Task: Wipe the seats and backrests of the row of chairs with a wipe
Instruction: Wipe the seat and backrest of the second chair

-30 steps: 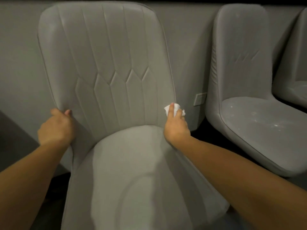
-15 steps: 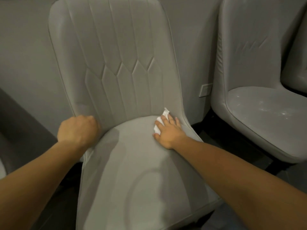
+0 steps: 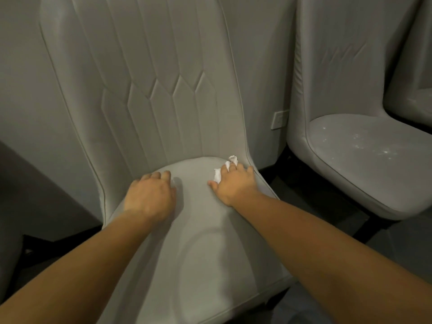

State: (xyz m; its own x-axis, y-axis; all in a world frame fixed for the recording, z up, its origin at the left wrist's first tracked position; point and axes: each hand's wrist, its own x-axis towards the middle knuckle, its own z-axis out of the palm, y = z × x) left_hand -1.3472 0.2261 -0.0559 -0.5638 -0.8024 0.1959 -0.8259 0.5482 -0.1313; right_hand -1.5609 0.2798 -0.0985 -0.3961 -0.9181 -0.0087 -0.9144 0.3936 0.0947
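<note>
Mostly hidden: wipe [image 3: 219, 175] | under right hand [image 3: 235, 184] | on seat [image 3: 198, 242]

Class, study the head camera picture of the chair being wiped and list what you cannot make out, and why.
1. Most of the wipe: the right hand covers it.
2. Top of the near chair's backrest: cut off by the upper edge.
3. The third chair: mostly cut off by the right edge.
4. What the pale specks on the next chair's seat are: too small.
5. The wall plate: too small and dim to tell its type.
</note>
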